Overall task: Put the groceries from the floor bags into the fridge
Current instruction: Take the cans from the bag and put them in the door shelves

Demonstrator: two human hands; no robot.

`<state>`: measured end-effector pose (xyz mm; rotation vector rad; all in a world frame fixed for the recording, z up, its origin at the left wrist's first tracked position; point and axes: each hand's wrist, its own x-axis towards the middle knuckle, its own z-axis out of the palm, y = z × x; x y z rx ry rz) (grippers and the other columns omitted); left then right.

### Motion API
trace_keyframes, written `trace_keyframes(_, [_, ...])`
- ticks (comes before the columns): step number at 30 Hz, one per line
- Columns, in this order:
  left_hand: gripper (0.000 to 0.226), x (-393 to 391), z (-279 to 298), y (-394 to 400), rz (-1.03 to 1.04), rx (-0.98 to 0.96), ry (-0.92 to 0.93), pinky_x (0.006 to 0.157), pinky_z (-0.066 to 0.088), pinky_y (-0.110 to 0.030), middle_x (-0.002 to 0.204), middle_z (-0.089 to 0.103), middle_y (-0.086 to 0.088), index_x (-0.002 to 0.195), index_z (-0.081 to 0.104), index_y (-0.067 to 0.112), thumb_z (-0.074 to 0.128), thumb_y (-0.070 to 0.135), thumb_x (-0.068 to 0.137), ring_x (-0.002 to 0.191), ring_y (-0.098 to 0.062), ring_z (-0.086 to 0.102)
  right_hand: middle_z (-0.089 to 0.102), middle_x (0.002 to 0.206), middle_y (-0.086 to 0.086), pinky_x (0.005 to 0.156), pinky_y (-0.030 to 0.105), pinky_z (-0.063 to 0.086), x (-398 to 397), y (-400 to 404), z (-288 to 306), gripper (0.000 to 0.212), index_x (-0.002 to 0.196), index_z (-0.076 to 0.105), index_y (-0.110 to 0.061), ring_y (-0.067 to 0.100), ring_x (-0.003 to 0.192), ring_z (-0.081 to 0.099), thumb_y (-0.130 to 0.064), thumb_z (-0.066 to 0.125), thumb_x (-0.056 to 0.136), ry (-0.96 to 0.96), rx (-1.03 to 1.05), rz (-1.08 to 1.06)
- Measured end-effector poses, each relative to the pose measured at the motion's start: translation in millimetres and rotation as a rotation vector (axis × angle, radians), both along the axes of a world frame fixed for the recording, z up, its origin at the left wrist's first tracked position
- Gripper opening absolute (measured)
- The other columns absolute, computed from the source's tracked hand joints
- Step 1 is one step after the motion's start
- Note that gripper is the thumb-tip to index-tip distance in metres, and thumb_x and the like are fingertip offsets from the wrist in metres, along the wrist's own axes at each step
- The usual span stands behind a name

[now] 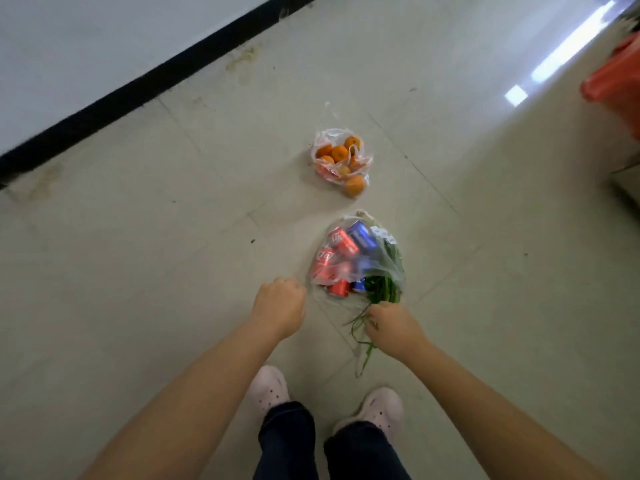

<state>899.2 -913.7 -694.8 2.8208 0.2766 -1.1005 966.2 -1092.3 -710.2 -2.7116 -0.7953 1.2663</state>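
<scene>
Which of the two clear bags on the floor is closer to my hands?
The bag of cans and greens, right beside both hands; the bag of oranges lies farther away.

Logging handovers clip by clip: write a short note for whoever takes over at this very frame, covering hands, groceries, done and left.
Left hand: fingers curled at the near bag's left edge; whether it pinches the plastic is unclear.
Right hand: grips the green stalks sticking out of that bag.
The near bag lies on the floor by the feet, holding red and blue cans plus the greens. The bag of oranges lies farther ahead, untouched.
Done: nothing stored yet.
Left: carry both bags' contents to the fridge, which is not in view.
</scene>
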Motion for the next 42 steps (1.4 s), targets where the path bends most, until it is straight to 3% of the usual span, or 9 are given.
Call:
trace_keyframes(7, [0.032, -4, -150, -27, -0.172, -0.002, 0.045, 0.095, 0.042, -0.037, 0.126, 0.053, -0.013, 0.121, 0.053, 0.005, 0.039, 0.020, 0.096, 0.120, -0.029, 0.049, 0.067, 0.100, 0.015, 0.079, 0.031, 0.046, 1, -21, -135, 0.020, 0.095, 0.067, 0.002, 0.030, 0.096, 0.062, -0.008, 0.051, 0.088, -0.211, 0.213, -0.121])
trace_keyframes(11, [0.022, -7, -241, -36, -0.557, 0.048, -0.239, 0.057, 0.052, -0.025, 0.068, 0.068, -0.007, 0.059, 0.071, 0.012, 0.083, 0.020, 0.041, 0.069, -0.023, 0.068, 0.069, 0.067, 0.017, 0.058, 0.023, 0.044, 23, -32, -208, 0.012, 0.068, 0.068, 0.004, 0.029, 0.059, 0.066, 0.005, 0.056, 0.065, -0.579, 0.511, -0.264])
trace_keyframes(16, [0.040, 26, -333, -33, -0.782, 0.102, -0.452, 0.083, 0.054, -0.041, 0.085, 0.078, -0.006, 0.070, 0.079, 0.011, 0.039, 0.013, 0.067, 0.085, -0.023, 0.075, 0.071, 0.068, 0.009, 0.072, 0.031, 0.054, 55, -31, -294, 0.019, 0.062, 0.069, -0.006, 0.028, 0.067, 0.068, -0.010, 0.053, 0.072, -0.692, 0.448, 0.183])
trace_keyframes(23, [0.039, 72, -412, -20, -1.161, 0.065, -0.728, 0.087, 0.046, -0.042, 0.068, 0.074, 0.001, 0.071, 0.077, 0.018, 0.040, 0.006, 0.076, 0.070, -0.019, 0.074, 0.075, 0.073, -0.004, 0.073, 0.029, 0.058, 97, -25, -355, 0.026, 0.065, 0.075, -0.020, 0.018, 0.071, 0.071, -0.021, 0.086, 0.041, -0.647, 0.250, 0.659])
trace_keyframes(27, [0.030, 92, -408, -12, -1.061, 0.087, -0.790, 0.064, 0.044, -0.029, 0.047, 0.061, -0.001, 0.050, 0.067, 0.013, 0.042, 0.007, 0.065, 0.045, -0.018, 0.059, 0.064, 0.124, 0.002, 0.112, 0.041, 0.031, 100, -20, -364, 0.028, 0.109, 0.068, -0.017, 0.022, 0.122, 0.053, -0.019, 0.061, 0.082, -0.641, 0.049, 0.632])
trace_keyframes(31, [0.032, 110, -396, 19, -0.909, 0.167, -0.800, 0.044, 0.042, -0.020, 0.051, 0.061, -0.005, 0.040, 0.061, 0.011, 0.036, 0.005, 0.059, 0.045, -0.022, 0.060, 0.038, 0.149, 0.002, 0.119, 0.049, 0.002, 108, -12, -363, 0.042, 0.136, 0.044, -0.014, 0.021, 0.144, 0.022, -0.020, 0.041, 0.095, -0.591, -0.130, 0.491])
trace_keyframes(37, [0.018, 102, -439, 48, -0.444, 0.242, -0.753, 0.039, 0.043, -0.019, 0.046, 0.056, -0.009, 0.036, 0.060, 0.005, 0.051, 0.005, 0.052, 0.043, -0.026, 0.058, 0.006, 0.160, 0.003, 0.117, 0.053, 0.001, 115, -6, -391, 0.059, 0.149, 0.014, -0.012, 0.020, 0.147, 0.005, -0.022, 0.037, 0.096, -0.448, -0.237, 0.210])
trace_keyframes(39, [0.012, 97, -445, 38, -0.255, 0.108, -0.781, 0.043, 0.047, -0.025, 0.051, 0.058, -0.015, 0.043, 0.061, 0.000, 0.072, -0.001, 0.038, 0.047, -0.031, 0.060, 0.012, 0.159, 0.002, 0.117, 0.053, 0.003, 109, 0, -392, 0.055, 0.146, 0.024, -0.011, 0.020, 0.147, 0.007, -0.018, 0.039, 0.094, -0.424, -0.153, 0.071])
trace_keyframes(42, [0.021, 91, -441, 17, -0.142, 0.047, -0.954, 0.060, 0.051, -0.032, 0.073, 0.066, -0.020, 0.068, 0.068, -0.003, 0.055, 0.008, 0.055, 0.069, -0.034, 0.062, 0.052, 0.136, 0.017, 0.109, 0.058, 0.031, 98, 8, -392, 0.038, 0.115, 0.062, -0.001, 0.033, 0.131, 0.043, -0.012, 0.043, 0.085, -0.655, 0.258, -0.090])
